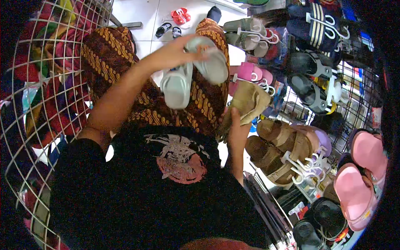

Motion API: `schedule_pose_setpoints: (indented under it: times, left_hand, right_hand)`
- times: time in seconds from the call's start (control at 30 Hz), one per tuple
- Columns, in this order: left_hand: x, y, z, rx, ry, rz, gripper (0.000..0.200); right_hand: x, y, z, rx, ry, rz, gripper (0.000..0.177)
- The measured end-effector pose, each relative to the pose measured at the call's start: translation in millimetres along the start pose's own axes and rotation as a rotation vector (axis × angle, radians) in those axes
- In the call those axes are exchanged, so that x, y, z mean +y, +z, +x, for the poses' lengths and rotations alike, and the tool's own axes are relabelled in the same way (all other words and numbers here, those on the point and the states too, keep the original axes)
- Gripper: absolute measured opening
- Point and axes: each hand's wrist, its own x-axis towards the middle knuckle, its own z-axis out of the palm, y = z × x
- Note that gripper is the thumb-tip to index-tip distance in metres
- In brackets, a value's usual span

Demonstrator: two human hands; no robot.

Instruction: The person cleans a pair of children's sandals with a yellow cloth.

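A pair of pale grey-green sandals (176, 89) is over my patterned brown lap (146, 100). My left hand (235, 118), at the right, grips a crumpled tan cloth (250, 100). Reaching across from the left, my right hand (183, 52) is on the upper part of the sandals, its fingers around the strap area and partly blurred.
Wire grid with coloured fabrics (41, 87) stands at the left. Sandals on white hangers line the right side, among them brown ones (277, 146), pink ones (354, 191) and black-grey ones (306, 89). Small red shoes (180, 16) lie on the tiled floor ahead.
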Motion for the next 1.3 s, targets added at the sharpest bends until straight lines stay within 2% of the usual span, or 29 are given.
schedule_pose_setpoints:
  times: [0.07, 0.1, 0.2, 0.23, 0.33, 0.37, 0.4, 0.47, 0.5, 0.6, 0.63, 0.73, 0.77, 0.87, 0.9, 1.0, 1.07, 1.13, 1.17, 1.27, 1.3]
  left_hand:
    - [4, -8, 3, 0.079, -0.087, -0.251, 0.062]
    - [8, -12, 2, 0.118, -0.132, -0.379, 0.06]
    - [27, -14, -2, 0.083, -0.209, -0.563, 0.055]
    - [18, -14, 0, 0.043, -0.245, -0.593, 0.055]
    - [19, -7, -5, 0.062, -0.178, -0.371, 0.056]
    - [6, -4, -2, 0.034, -0.176, -0.277, 0.055]
    - [9, -2, -5, -0.018, -0.178, -0.336, 0.056]
    - [17, 6, -8, -0.121, -0.171, -0.466, 0.058]
    - [12, 5, -8, -0.047, -0.235, -0.441, 0.055]
    - [1, -12, -12, -0.226, -0.384, -0.875, 0.052]
    - [-5, -20, -9, -0.38, -0.381, -1.012, 0.048]
    - [-8, -19, -7, -0.515, -0.364, -1.258, 0.047]
    - [-8, -16, -6, -0.461, -0.416, -1.222, 0.043]
    - [16, -3, -9, -0.214, -0.472, -1.042, 0.041]
    - [9, -1, -5, -0.262, -0.521, -1.076, 0.047]
    - [-2, 15, -3, -0.247, -0.508, -0.966, 0.05]
    - [-3, 25, -4, -0.19, -0.465, -0.769, 0.054]
    - [-7, 31, -3, -0.128, -0.37, -0.504, 0.058]
    - [-19, 26, 2, -0.23, -0.336, -0.567, 0.062]
    - [-37, 26, 5, -0.263, -0.44, -0.558, 0.057]
    - [-9, 19, 2, -0.217, -0.5, -0.376, 0.049]
  right_hand:
    - [-31, 11, -10, -0.066, -0.099, -0.069, 0.03]
    - [-20, 6, -7, -0.186, -0.024, -0.141, 0.035]
    - [-31, 14, -6, -0.326, -0.249, -0.481, 0.045]
    - [-30, 20, -6, -0.232, -0.343, -0.415, 0.048]
    - [-32, 20, -4, -0.203, -0.334, -0.3, 0.042]
    - [-41, 18, -4, -0.252, -0.36, -0.52, 0.037]
    - [-45, 20, -4, -0.309, -0.325, -0.622, 0.038]
    - [-35, 25, -4, -0.214, -0.4, -0.656, 0.035]
    - [-36, 26, -3, -0.203, -0.357, -0.648, 0.035]
    - [-37, 28, -1, -0.187, -0.259, -0.585, 0.04]
    - [-34, 29, 0, -0.175, -0.239, -0.533, 0.044]
    - [-18, 26, 7, -0.122, -0.214, -0.535, 0.05]
    - [-15, 26, 10, -0.101, -0.209, -0.562, 0.051]
    - [-26, 29, 13, -0.133, -0.269, -0.396, 0.054]
    - [-22, 29, 15, -0.124, -0.258, -0.393, 0.053]
    - [-7, 28, 22, -0.09, -0.267, -0.424, 0.049]
    - [-3, 31, 23, -0.056, -0.32, -0.495, 0.046]
    - [10, 34, 20, 0.034, -0.465, -0.467, 0.042]
    - [13, 35, 19, 0.069, -0.534, -0.474, 0.043]
    - [14, 34, 19, 0.073, -0.553, -0.335, 0.041]
    - [14, 35, 20, 0.075, -0.533, -0.321, 0.039]
